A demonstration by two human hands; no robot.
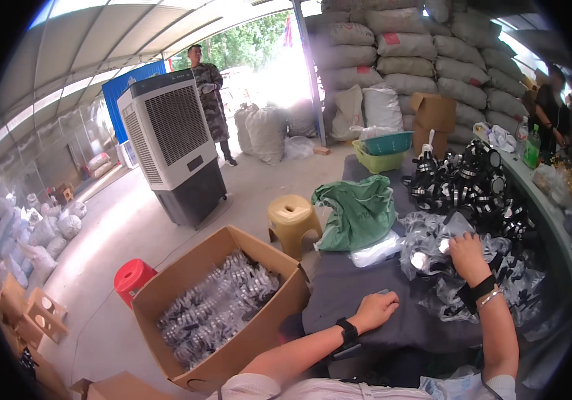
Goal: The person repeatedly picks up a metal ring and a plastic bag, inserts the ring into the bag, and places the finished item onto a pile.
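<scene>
My left hand (374, 309) rests palm down on the dark grey cloth of the table (339, 287), fingers curled, holding nothing that I can see. My right hand (467, 257) reaches into a heap of clear plastic bags (433, 243) and grips one that holds a small dark item. Beyond it lies a pile of black and silver parts (466, 187). Both wrists wear dark bands.
An open cardboard box (186, 280) of bagged parts stands at my left. Also around are a yellow stool (293, 220), a red stool (133, 277), a green bag (356, 213), stacked basins (383, 150), a large air cooler (173, 147), stacked sacks (406, 53), and people standing beyond.
</scene>
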